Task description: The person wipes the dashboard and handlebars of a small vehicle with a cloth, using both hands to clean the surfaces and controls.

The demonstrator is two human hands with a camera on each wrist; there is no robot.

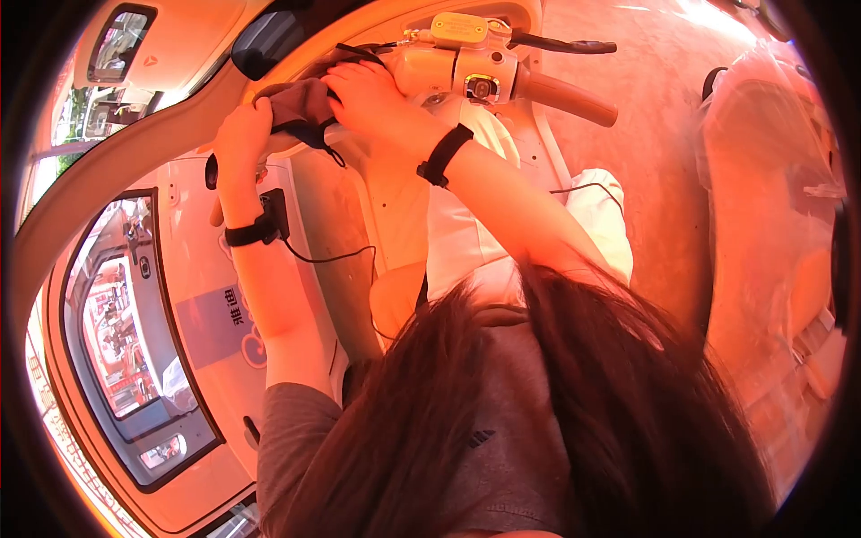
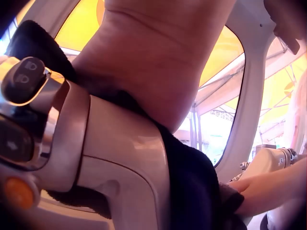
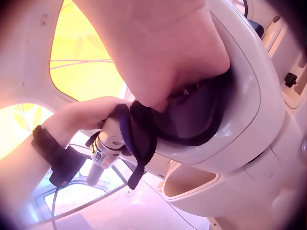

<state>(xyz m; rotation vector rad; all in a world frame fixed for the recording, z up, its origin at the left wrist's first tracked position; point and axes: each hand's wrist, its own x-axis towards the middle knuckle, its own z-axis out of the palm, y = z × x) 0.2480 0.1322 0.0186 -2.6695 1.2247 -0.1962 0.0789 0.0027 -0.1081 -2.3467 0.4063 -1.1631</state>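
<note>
A dark cloth [image 1: 300,103] with a darker edge stretches between the two hands over the vehicle's handlebar area. In the head view the left hand [image 1: 242,139] grips its left end beside the left handlebar. The left wrist view shows the cloth [image 2: 192,177] draped over the pale handlebar housing [image 2: 124,148]. Fingers of the right hand [image 1: 372,100] hold the other part. Up close in the right wrist view, the cloth [image 3: 189,117] bunches under the right hand [image 3: 163,62] against the white dashboard [image 3: 240,129]. The fingertips are partly hidden in its folds.
The right handlebar grip [image 1: 569,99] and a brake lever [image 1: 569,45] extend to the right. A yellow-capped reservoir [image 1: 459,30] sits above them. An open storage pocket [image 3: 192,182] is below the dashboard. A door with a window [image 1: 143,314] stands left; a plastic-wrapped seat [image 1: 762,179] is at right.
</note>
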